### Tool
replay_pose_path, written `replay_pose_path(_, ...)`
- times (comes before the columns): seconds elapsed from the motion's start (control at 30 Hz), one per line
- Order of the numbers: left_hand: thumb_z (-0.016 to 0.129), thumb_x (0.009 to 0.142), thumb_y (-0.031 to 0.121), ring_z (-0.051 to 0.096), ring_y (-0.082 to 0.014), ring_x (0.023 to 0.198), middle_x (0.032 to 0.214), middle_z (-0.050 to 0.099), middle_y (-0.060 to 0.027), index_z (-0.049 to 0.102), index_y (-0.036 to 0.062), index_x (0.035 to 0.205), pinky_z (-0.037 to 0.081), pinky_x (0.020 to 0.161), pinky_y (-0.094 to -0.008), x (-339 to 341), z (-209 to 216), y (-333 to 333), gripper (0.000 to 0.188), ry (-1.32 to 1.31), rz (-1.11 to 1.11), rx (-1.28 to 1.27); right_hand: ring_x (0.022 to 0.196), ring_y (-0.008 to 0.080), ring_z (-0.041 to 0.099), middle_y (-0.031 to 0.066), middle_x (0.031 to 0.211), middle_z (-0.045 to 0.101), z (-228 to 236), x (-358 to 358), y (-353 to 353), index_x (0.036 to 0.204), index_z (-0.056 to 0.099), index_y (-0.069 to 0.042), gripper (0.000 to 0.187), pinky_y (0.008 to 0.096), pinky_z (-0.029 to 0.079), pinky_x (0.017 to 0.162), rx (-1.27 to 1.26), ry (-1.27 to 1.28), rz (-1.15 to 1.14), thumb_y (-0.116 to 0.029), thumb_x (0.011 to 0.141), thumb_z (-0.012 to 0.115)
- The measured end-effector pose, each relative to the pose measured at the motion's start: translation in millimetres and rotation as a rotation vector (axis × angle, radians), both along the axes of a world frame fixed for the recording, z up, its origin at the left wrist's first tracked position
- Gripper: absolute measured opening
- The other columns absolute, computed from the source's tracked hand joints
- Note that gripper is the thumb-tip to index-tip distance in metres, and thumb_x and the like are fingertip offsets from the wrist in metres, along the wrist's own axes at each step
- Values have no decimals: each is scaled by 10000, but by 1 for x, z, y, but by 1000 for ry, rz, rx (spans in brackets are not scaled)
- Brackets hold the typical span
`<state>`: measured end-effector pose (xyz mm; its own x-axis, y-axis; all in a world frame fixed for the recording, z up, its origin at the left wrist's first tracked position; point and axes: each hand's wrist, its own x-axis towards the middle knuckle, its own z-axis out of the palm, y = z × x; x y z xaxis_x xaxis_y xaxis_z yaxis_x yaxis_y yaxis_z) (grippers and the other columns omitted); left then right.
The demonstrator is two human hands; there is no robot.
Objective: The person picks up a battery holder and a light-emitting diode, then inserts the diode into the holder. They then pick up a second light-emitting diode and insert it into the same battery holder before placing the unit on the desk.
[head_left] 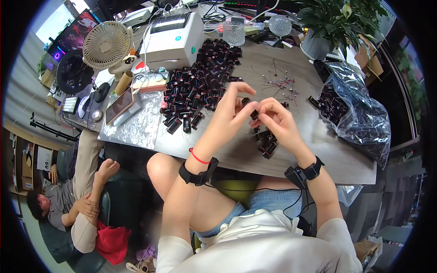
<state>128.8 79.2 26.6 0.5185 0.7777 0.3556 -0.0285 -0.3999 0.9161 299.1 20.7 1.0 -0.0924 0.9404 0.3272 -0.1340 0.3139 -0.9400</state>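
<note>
Over the table's front part my two hands meet at a small black cylindrical part (pixel 254 114). My left hand (pixel 234 109) pinches near it with thumb and fingers, its index finger stretched out above; another dark piece (pixel 246 100) shows at its fingers. From the other side, the thumb and fingertips of my right hand (pixel 278 120) close on the same part. Below the right hand lie several more black cylinders (pixel 268 148) with red trim. To the left of my hands spreads a large heap of such cylinders (pixel 195 84).
Small components with thin wire leads (pixel 284 85) are scattered beyond my hands. A clear plastic bag (pixel 359 113) of black parts lies at right. Farther back stand a white label printer (pixel 170 41), a fan (pixel 108 45) and a potted plant (pixel 316 45). A person (pixel 68 200) reclines at left.
</note>
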Motion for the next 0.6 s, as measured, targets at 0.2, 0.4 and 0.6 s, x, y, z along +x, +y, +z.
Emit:
replay_pose_path(0.2,615,908,43,598,-91,827,938,630,-28,552,18,1171,486,787,-228,5,4,-6,272,-335,72,-286,961,162,611,58,1075,493,5,5,0,954,547,31,51,319,545,861,-129,209,-28,-14,948,524)
replay_pose_path(0.4,653,882,54,614,-106,902,980,648,-54,575,-15,1143,500,823,-248,1,-2,1,281,-92,-154,-362,912,155,606,59,1053,511,0,5,1,942,548,26,48,298,540,793,15,86,-107,-20,945,533)
replay_pose_path(0.6,672,878,78,622,-109,932,1015,665,-61,595,-33,1174,500,859,-262,5,-15,2,325,-225,-134,-464,835,142,583,72,1018,527,7,1,-3,948,545,24,44,256,497,701,120,-251,-269,-5,918,559)
